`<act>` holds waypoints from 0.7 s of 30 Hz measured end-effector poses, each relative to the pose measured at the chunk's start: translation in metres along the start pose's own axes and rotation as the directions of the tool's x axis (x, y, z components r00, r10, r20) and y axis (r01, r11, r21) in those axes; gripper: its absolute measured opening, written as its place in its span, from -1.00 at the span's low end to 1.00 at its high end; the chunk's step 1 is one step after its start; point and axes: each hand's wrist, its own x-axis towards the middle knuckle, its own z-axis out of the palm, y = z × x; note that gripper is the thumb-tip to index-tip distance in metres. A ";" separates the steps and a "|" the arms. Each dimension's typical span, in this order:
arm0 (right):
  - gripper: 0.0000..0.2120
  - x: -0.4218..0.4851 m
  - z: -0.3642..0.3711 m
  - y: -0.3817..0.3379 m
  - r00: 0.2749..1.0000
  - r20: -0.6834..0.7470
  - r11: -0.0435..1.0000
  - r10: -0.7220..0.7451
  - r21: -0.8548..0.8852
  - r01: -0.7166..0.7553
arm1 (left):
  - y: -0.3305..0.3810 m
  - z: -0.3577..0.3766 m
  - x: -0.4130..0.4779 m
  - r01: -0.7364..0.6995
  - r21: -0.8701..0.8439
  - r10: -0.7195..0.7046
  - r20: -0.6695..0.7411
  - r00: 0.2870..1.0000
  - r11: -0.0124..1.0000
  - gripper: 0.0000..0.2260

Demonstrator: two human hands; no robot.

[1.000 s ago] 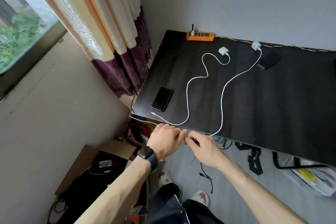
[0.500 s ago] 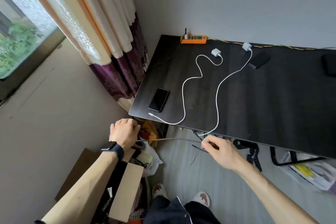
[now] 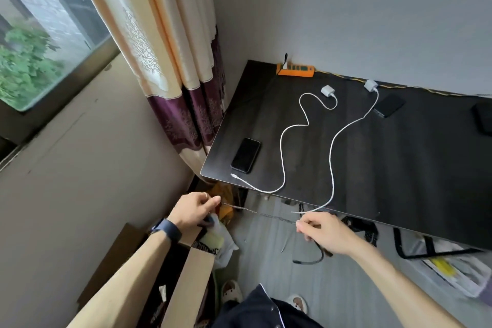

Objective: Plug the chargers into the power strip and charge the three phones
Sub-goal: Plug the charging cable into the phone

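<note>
- The left hand (image 3: 193, 208) and right hand (image 3: 323, 231) each pinch an end of a grey braided cable (image 3: 259, 212), held taut below the counter (image 3: 399, 168) edge.
- On the counter lie a phone (image 3: 245, 155), two white chargers (image 3: 328, 91) with cables, and an orange power strip (image 3: 295, 71) by the wall.

On the counter (image 3: 399, 181) lie three dark phones: one near the left corner (image 3: 245, 155), one by the far charger (image 3: 389, 105), one cut off at the right edge (image 3: 483, 120). Two white charger bricks (image 3: 327, 91) (image 3: 370, 85), each with one white cable (image 3: 292, 128) (image 3: 332, 146). One orange power strip (image 3: 295, 71). One grey braided cable (image 3: 259, 212) spans two hands (image 3: 193, 209) (image 3: 326, 231).
</note>
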 end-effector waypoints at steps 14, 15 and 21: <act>-0.72 0.038 0.009 -0.054 0.999 0.030 0.978 -0.035 -0.206 0.040 | -0.045 -0.033 0.005 0.116 0.378 -0.072 -0.127 0.989 0.918 -0.67; -0.73 0.038 0.010 -0.063 0.997 0.029 0.977 -0.072 -0.198 0.076 | -0.027 -0.026 0.004 -0.003 0.303 0.030 -0.085 0.996 0.953 -0.59; -0.73 0.045 0.007 -0.107 0.986 -0.010 0.968 -0.167 -0.190 0.162 | 0.062 0.004 0.001 -0.165 -0.213 0.209 0.201 0.957 0.963 -0.78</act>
